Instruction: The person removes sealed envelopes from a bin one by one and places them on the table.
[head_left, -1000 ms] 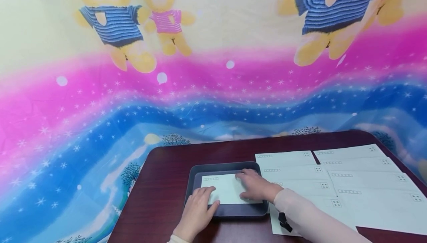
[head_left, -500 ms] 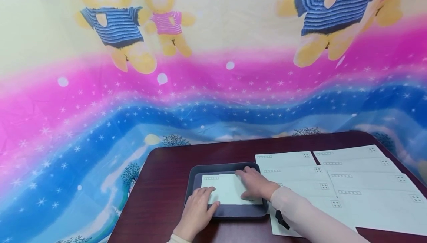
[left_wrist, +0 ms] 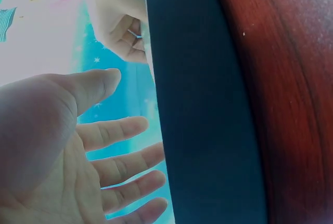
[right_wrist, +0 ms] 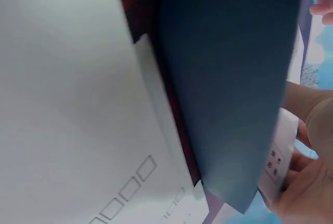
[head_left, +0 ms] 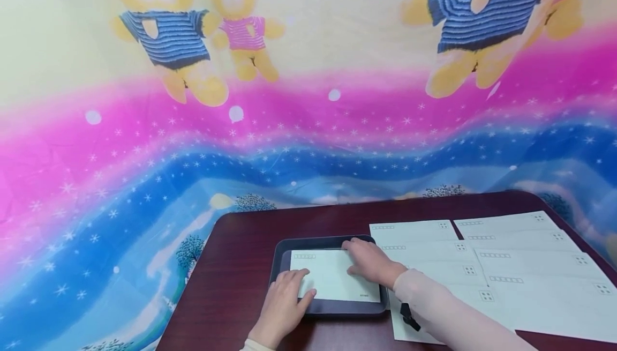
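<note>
A pale envelope (head_left: pixel 330 276) printed with a row of postcode boxes lies over the dark grey tray (head_left: pixel 349 309). My right hand (head_left: pixel 370 261) holds its right end, the fingers bent at the far edge. In the right wrist view that hand (right_wrist: pixel 312 182) is at the envelope corner (right_wrist: pixel 274 154) with the stamp squares, beyond the tray wall (right_wrist: pixel 223 78). At the left end my left hand (head_left: pixel 284 298) rests over the tray's side, fingertips by the envelope. The left wrist view shows that hand (left_wrist: pixel 52 146) with fingers straight and spread beside the tray wall (left_wrist: pixel 203 104).
Several more envelopes (head_left: pixel 544 300) lie overlapping in two columns right of the tray, under the right forearm (head_left: pixel 443 308). Dark red-brown tabletop (head_left: pixel 217 276) shows to the left. A printed bear curtain (head_left: pixel 308 126) hangs behind the table.
The envelope's near edge has come slightly toward me, and more of its lower right face shows. My right hand has shifted slightly up and back; my left hand stays about where it was.
</note>
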The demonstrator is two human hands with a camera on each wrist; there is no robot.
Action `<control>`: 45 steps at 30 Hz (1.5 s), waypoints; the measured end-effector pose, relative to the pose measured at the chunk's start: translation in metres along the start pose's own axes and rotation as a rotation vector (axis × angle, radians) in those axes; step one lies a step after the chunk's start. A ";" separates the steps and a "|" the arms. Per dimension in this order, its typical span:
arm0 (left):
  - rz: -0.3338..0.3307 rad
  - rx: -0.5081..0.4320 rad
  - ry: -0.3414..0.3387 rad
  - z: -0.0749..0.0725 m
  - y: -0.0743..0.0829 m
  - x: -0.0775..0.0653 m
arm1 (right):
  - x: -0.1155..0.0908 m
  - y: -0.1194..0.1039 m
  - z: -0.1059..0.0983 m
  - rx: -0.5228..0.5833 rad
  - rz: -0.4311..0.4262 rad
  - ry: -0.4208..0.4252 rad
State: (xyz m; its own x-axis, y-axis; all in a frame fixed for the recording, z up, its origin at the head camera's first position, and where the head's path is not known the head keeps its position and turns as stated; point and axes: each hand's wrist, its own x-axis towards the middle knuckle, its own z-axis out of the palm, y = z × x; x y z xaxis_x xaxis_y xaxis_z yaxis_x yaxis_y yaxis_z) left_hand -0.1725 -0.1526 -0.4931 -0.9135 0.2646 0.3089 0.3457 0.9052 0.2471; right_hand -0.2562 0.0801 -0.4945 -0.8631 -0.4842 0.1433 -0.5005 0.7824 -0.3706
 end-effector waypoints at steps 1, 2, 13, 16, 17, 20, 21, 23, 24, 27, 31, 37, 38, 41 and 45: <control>-0.004 0.000 -0.001 -0.001 0.000 0.000 | 0.000 -0.001 -0.001 0.015 -0.011 0.011; -0.006 -0.002 -0.002 -0.001 0.000 0.000 | -0.001 -0.002 -0.003 0.027 -0.022 0.022; -0.034 -0.022 -0.024 -0.007 0.000 -0.004 | -0.009 -0.011 -0.013 0.070 -0.044 0.087; -0.044 -0.029 -0.033 -0.009 0.000 -0.005 | -0.011 -0.014 -0.015 0.065 -0.044 0.108; -0.046 -0.029 -0.036 -0.009 0.000 -0.005 | -0.012 -0.015 -0.015 0.064 -0.041 0.115; -0.049 -0.026 -0.039 -0.012 0.000 -0.005 | -0.013 -0.017 -0.018 0.051 -0.037 0.139; -0.049 -0.026 -0.039 -0.013 0.001 -0.005 | -0.014 -0.018 -0.019 0.046 -0.036 0.149; -0.050 -0.027 -0.038 -0.016 0.002 -0.005 | -0.014 -0.019 -0.021 0.037 -0.034 0.167; -0.052 -0.030 -0.039 -0.017 0.002 -0.004 | -0.015 -0.019 -0.022 0.034 -0.036 0.177; -0.060 -0.036 -0.047 -0.021 0.004 -0.003 | -0.015 -0.021 -0.025 0.033 -0.039 0.198; -0.070 -0.040 -0.062 -0.024 0.005 -0.002 | -0.016 -0.023 -0.028 0.037 -0.038 0.203; -0.055 -0.043 -0.040 -0.025 0.005 -0.004 | -0.017 -0.027 -0.033 0.033 -0.039 0.227; -0.051 -0.041 -0.034 -0.025 0.005 -0.004 | -0.017 -0.027 -0.034 0.034 -0.037 0.231; -0.044 -0.038 -0.024 -0.025 0.005 -0.005 | -0.018 -0.029 -0.038 0.039 -0.026 0.237; -0.037 -0.037 -0.017 -0.025 0.005 -0.004 | -0.020 -0.029 -0.042 0.047 -0.020 0.240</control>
State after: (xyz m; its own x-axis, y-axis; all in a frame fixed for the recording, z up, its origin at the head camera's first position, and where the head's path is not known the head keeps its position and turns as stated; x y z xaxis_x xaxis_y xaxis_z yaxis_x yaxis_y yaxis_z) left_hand -0.1616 -0.1576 -0.4698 -0.9293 0.2371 0.2832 0.3190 0.9017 0.2920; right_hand -0.2273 0.0832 -0.4480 -0.8471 -0.3884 0.3626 -0.5188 0.7519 -0.4067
